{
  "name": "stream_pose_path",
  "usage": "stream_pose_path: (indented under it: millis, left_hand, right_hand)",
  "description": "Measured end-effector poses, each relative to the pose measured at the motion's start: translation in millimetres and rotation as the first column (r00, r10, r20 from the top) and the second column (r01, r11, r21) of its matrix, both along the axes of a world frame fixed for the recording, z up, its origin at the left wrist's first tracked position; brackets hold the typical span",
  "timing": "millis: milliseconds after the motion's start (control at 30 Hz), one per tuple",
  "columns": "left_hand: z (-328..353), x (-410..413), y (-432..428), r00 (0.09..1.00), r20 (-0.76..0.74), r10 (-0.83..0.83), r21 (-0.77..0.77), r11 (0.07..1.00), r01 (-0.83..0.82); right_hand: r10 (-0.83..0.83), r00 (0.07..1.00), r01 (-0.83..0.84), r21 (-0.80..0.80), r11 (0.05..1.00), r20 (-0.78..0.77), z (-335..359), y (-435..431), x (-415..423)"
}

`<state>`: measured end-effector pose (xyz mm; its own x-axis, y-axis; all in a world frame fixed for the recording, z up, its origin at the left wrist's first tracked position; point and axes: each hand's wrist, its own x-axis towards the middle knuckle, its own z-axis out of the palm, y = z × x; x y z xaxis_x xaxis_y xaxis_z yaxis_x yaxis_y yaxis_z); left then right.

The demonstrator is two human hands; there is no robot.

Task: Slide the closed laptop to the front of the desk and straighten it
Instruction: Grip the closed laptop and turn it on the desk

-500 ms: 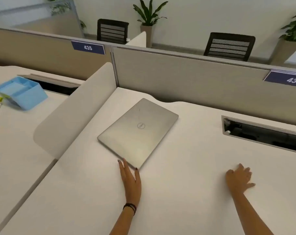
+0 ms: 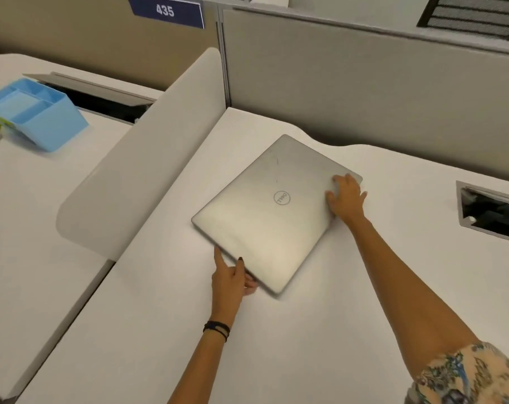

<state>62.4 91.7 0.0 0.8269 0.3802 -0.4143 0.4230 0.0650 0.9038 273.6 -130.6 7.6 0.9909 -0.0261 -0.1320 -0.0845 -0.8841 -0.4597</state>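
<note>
A closed silver laptop (image 2: 264, 217) lies skewed on the white desk (image 2: 334, 330), its corners pointing toward the partition and toward me. My left hand (image 2: 231, 277) grips its near-left edge, with the thumb on the lid and fingers tucked beneath the edge. My right hand (image 2: 346, 198) rests flat on the lid's right corner, fingers spread, palm over the edge.
A grey partition (image 2: 364, 91) runs behind the desk, and a curved white divider (image 2: 148, 164) stands on the left. A cable slot (image 2: 492, 212) opens in the desk at right. A blue organiser tray (image 2: 34, 112) sits on the neighbouring desk.
My right hand left the bare desk and landed on the laptop's right corner. My left hand closed onto the near-left edge. The view has moved closer and lower.
</note>
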Motion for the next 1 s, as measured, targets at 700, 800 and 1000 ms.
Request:
stream_pose_path:
  millis: [700,800,1000]
  left_hand:
    - [4,16,-4,0.985,-0.146,-0.094,0.041,0.994,0.101]
    - [3,9,-1,0.987,-0.155,-0.052,0.037,0.998,0.058]
    - [-5,6,-2,0.973,-0.154,0.171,-0.102,0.977,-0.188]
  right_hand:
    - [-0.075,0.997,0.069,-0.149,0.986,-0.034,-4,24,100]
    - [-0.109,0.987,0.098,-0.099,0.990,-0.121,-1,15,102]
    - [-0.101,0.975,0.095,-0.038,0.995,-0.196,3,0,83]
